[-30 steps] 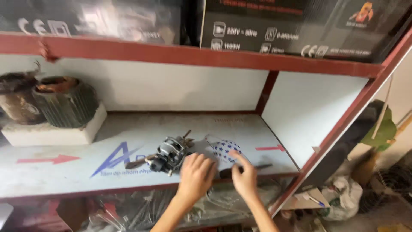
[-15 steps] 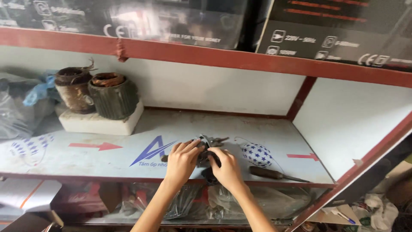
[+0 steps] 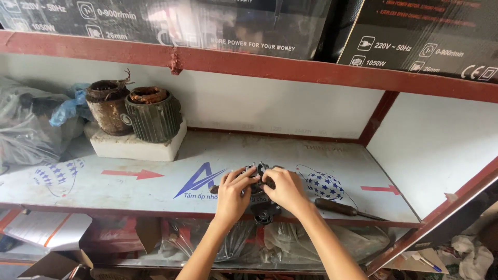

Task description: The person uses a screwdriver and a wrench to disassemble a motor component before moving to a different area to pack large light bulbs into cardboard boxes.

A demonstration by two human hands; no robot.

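Head view looks down at a shelf board (image 3: 129,186) with red arrows, blue stars and a blue letter shape printed on its pale top. Both hands grip a small dark motor part (image 3: 262,199) near the front edge of the board, about in the middle. The left hand (image 3: 233,194) wraps its fingers around the part's left side, and the right hand (image 3: 285,191) clasps its right side. A screwdriver (image 3: 345,210) with a brown handle lies just to the right. Far back on the left, two old round motor coils (image 3: 135,111) stand on a white foam block (image 3: 137,148). Black boxes (image 3: 415,36) with white signs sit on the red shelf above. Bare board lies open between the foam block and the hands.
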